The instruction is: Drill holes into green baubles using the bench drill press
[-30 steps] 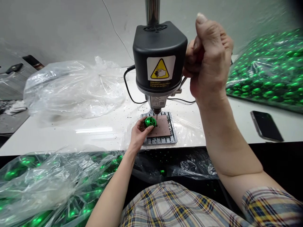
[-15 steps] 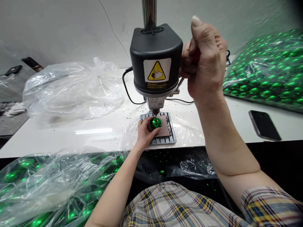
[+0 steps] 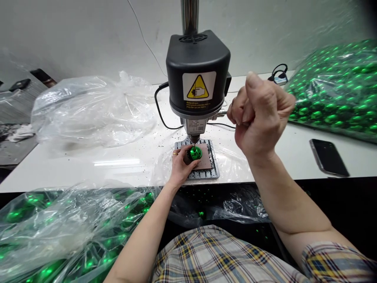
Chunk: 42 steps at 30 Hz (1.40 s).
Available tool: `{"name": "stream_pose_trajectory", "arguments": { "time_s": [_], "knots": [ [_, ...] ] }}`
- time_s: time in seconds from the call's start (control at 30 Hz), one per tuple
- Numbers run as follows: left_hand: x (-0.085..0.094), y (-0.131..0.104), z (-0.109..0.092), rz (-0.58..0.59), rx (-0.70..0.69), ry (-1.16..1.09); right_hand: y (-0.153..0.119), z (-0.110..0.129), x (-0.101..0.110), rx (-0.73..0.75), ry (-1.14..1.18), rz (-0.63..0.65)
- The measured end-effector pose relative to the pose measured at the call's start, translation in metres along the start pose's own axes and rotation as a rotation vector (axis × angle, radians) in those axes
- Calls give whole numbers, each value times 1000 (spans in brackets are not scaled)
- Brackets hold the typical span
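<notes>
A black drill press [image 3: 198, 74] with a yellow warning sticker stands at the middle. Beneath its chuck, a shiny green ball [image 3: 195, 153] rests on a pinkish pad [image 3: 206, 156] over the slotted metal base [image 3: 214, 167]. My left hand [image 3: 182, 165] grips the ball from the left, thumb in front and fingers behind. To the right of the drill head, my right hand [image 3: 260, 114] is closed around the end of the drill's lever [image 3: 223, 113], whose tip is hidden in the fingers.
A clear plastic bag [image 3: 94, 110] lies at the back left. Bags of green balls are at the right [image 3: 338, 90] and front left [image 3: 73, 232]. A phone [image 3: 330, 157] lies at the right, and a black cable [image 3: 159, 110] hangs beside the drill.
My right hand has moved down and slightly right with the lever. My left hand still holds the ball in the same place under the drill. The view has shifted slightly.
</notes>
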<state>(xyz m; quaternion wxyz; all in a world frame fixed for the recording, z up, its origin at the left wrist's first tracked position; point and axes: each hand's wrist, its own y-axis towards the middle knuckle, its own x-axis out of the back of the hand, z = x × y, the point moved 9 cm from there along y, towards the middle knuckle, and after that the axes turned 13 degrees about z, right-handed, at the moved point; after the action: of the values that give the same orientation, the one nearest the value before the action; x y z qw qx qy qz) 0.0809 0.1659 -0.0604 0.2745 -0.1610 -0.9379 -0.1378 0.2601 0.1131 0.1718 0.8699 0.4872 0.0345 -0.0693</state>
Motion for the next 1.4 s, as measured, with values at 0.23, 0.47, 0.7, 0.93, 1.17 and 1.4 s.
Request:
{"name": "stream_pose_trajectory", "arguments": {
  "time_s": [0.23,0.47,0.7,0.93,1.17,1.4],
  "knots": [
    [-1,-1,0,-3,-14,0,-19,2,0,3,-39,14],
    [0,-1,-2,-3,3,-13,-39,-6,7,150,-110,-20],
    [0,-1,-3,-6,-13,0,-52,-4,4,228,-133,70],
    [0,-2,-2,-7,-28,3,-59,0,0,407,-104,148],
    [3,-2,-3,-15,-28,-6,-64,-6,1,333,-133,204],
    [1,-7,-10,-78,-6,-42,-5,-3,-1,42,37,-16]
  ]
}}
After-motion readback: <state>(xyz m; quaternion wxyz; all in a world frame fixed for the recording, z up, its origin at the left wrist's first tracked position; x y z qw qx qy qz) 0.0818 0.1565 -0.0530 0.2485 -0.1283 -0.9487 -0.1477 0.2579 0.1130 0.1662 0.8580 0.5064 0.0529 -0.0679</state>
